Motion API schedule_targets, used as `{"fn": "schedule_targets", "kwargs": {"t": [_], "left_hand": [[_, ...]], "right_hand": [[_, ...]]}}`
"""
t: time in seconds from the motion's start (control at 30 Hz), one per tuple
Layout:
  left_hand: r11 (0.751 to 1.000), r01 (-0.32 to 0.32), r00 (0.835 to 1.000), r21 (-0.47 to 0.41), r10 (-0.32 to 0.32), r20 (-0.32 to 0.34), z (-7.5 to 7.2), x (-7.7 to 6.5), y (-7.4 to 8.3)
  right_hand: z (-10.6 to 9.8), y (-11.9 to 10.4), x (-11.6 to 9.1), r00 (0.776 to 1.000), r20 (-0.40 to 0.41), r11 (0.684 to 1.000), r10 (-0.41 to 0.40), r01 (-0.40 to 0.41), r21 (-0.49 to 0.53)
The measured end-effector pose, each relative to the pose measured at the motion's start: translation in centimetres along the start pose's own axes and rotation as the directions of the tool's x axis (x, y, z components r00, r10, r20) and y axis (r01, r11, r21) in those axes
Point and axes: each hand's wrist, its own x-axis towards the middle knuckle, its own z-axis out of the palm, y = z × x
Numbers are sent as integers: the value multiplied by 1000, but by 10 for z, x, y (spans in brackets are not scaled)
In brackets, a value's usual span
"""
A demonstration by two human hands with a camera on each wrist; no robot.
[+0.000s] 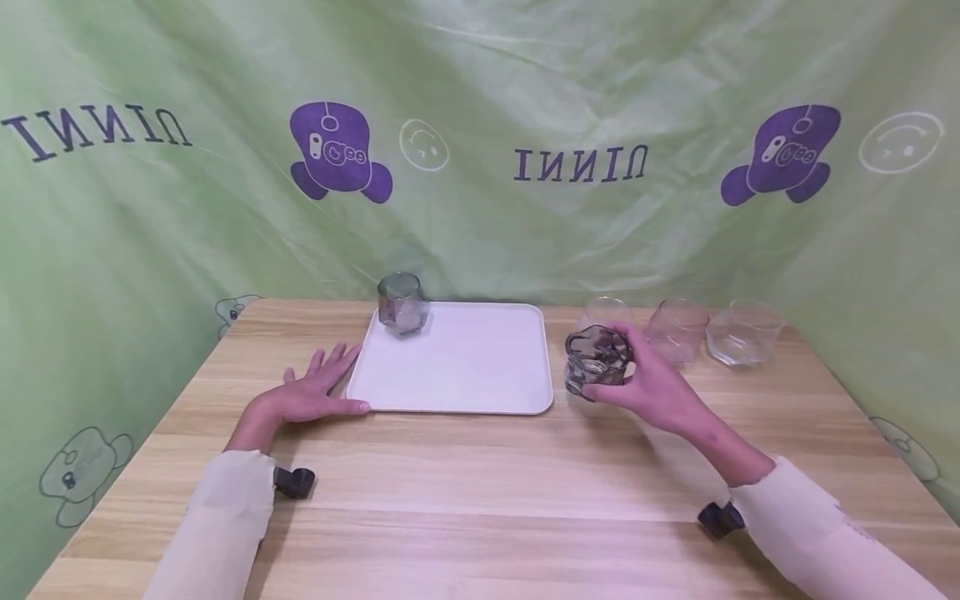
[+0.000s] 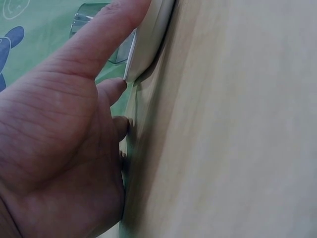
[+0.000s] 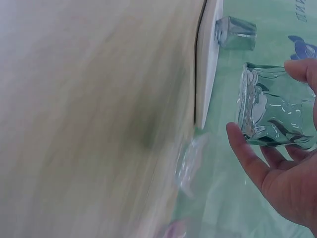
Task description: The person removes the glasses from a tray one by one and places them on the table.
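Note:
My right hand (image 1: pixel 660 387) grips a smoky grey glass (image 1: pixel 596 358) by its sides, just right of the white tray. In the right wrist view the thumb and fingers wrap this glass (image 3: pixel 277 106), which is raised off the table with its thick base toward the tabletop. My left hand (image 1: pixel 311 396) lies with fingers spread at the tray's left edge, the thumb along the near left corner. Another grey glass (image 1: pixel 401 302) stands in the far left corner of the white tray (image 1: pixel 465 358). The left wrist view shows the left thumb (image 2: pixel 99 42) against the tray's side.
Behind and beside the held glass stand a clear glass (image 1: pixel 606 310), a pinkish glass (image 1: pixel 677 333) and another clear glass (image 1: pixel 745 333) at the table's back right. The wooden table (image 1: pixel 465 500) meets a green printed curtain (image 1: pixel 480 242) at its far edge.

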Motion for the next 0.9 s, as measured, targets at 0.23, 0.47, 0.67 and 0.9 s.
{"fn": "schedule_targets", "kwargs": {"t": [0.23,0.47,0.67,0.9], "left_hand": [[1000,-4,1000,-7,4,0,-1,-1,0],[1000,-2,1000,1,2,-6,0,-1,0],[1000,-1,1000,-1,1,-6,-1,-1,0],[1000,1,1000,-5,-1,-4,0,-1,0]], "right_hand": [[-24,10,-18,999,-39,1000,-15,14,-26],[-48,21,-35,997,-75,996,-23,17,-85],[-66,33,-46,995,-99,993,14,-26,-115],[-81,47,-56,988,-130,983,88,-108,-148]]}}
